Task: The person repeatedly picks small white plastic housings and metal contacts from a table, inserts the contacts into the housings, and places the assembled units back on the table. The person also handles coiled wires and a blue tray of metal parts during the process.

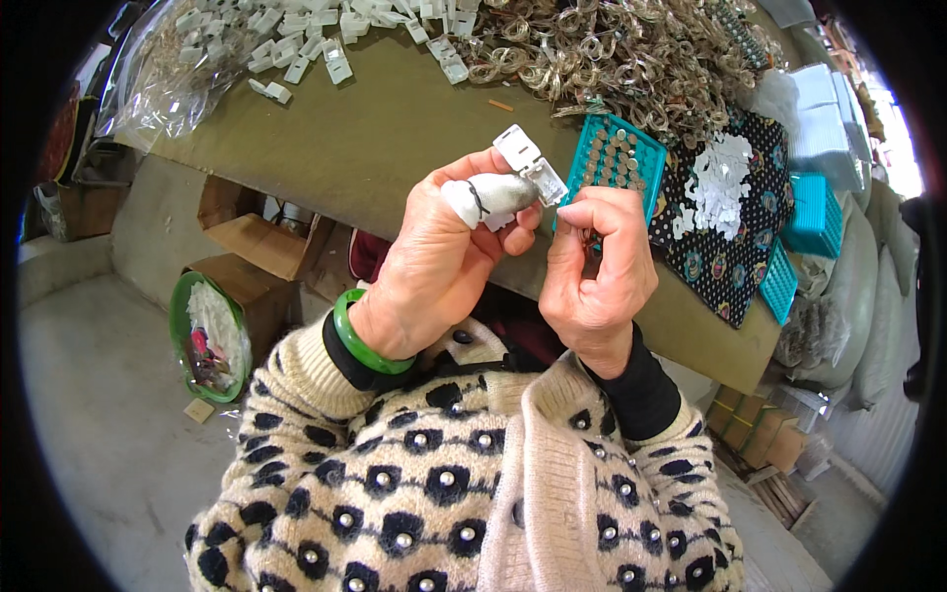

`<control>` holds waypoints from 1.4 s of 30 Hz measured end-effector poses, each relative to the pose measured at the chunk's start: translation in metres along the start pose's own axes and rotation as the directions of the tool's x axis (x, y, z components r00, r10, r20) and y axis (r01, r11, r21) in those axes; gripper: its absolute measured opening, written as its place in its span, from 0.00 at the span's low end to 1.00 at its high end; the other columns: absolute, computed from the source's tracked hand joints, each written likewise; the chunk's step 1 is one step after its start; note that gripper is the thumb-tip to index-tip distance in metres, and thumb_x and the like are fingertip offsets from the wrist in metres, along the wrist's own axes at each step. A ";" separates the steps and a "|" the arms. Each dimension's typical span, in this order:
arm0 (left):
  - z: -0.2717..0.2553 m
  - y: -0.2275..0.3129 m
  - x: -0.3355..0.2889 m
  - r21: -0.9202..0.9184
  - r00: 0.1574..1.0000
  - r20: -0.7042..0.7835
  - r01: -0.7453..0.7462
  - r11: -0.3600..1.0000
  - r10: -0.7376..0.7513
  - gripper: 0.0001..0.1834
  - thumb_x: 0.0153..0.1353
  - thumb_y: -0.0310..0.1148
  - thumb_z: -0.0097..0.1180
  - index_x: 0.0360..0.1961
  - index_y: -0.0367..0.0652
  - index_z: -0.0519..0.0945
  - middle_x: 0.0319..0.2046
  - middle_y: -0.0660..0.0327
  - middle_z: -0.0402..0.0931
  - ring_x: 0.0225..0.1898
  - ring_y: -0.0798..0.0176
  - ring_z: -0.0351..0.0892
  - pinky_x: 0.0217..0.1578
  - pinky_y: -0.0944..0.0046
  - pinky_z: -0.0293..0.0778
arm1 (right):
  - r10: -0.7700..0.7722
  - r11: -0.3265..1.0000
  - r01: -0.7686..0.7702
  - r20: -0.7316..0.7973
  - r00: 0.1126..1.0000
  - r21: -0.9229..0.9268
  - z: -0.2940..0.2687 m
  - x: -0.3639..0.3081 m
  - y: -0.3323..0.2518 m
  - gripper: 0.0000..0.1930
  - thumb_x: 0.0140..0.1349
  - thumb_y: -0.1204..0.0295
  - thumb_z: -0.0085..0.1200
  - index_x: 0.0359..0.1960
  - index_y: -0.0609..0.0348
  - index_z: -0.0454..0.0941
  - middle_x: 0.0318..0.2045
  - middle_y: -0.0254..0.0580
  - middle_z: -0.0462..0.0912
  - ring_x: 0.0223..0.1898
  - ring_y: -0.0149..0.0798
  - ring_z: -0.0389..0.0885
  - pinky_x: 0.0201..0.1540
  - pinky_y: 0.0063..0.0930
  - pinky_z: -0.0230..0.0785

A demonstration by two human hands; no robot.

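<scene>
My left hand (424, 252) is raised over the table's near edge, its fingers closed around a small white hinged plastic case (533, 166). The case is swung open, showing its hollow inside. A whitish cloth cover (493, 195), tied with dark string, wraps the left thumb. Close by on the right, my right hand (602, 281) has its thumb and forefinger pinched together beside the case's lower corner. Something thin and brownish shows under its curled fingers, too small to name. A teal tray (659, 163) holding several small round metal discs (614, 158) lies just beyond the right hand.
White plastic cases (296, 49) are heaped at the far left, partly in a clear bag. Coiled thin wires (602, 54) pile up at the far right. White flakes (725, 183) lie on a dark patterned cloth (725, 271). A green basin (182, 340) stands on the floor at left.
</scene>
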State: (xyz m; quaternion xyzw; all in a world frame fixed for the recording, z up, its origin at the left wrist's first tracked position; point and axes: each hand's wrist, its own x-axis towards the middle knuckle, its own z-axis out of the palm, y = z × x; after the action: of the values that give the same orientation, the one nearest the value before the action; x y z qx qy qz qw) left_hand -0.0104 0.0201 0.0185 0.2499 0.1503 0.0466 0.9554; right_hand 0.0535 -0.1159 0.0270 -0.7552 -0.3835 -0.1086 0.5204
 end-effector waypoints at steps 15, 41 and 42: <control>0.005 0.004 -0.009 0.071 0.983 0.028 -0.184 0.980 0.182 0.18 0.63 0.23 0.57 0.54 0.30 0.72 0.37 0.54 0.80 0.33 0.60 0.85 0.31 0.67 0.83 | 0.636 0.394 -0.698 0.371 0.676 0.598 0.000 0.000 -0.013 0.11 0.62 0.85 0.51 0.46 0.65 0.71 0.34 0.41 0.79 0.25 0.28 0.77 0.28 0.22 0.71; -0.006 -0.002 -0.010 0.066 0.990 0.116 0.077 0.995 -0.085 0.34 0.58 0.45 0.68 0.57 0.32 0.73 0.42 0.53 0.80 0.39 0.61 0.82 0.44 0.60 0.79 | -0.004 0.814 0.152 0.256 0.967 -0.561 -0.055 0.045 0.085 0.04 0.60 0.76 0.58 0.36 0.59 0.81 0.30 0.41 0.77 0.33 0.46 0.79 0.34 0.37 0.71; -0.006 -0.002 -0.009 0.072 0.990 0.114 0.074 0.995 -0.082 0.33 0.58 0.44 0.67 0.58 0.32 0.73 0.42 0.53 0.80 0.39 0.61 0.82 0.44 0.60 0.79 | 0.023 0.839 0.128 0.269 0.963 -0.529 -0.058 0.045 0.085 0.04 0.60 0.76 0.58 0.36 0.59 0.81 0.30 0.42 0.77 0.32 0.46 0.79 0.34 0.38 0.72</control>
State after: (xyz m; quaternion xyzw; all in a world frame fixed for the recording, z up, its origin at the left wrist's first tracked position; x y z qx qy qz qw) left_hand -0.0211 0.0199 0.0148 0.2785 0.1054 -0.0104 0.9546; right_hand 0.1566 -0.1594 0.0181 -0.8679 -0.4241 -0.1250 0.2266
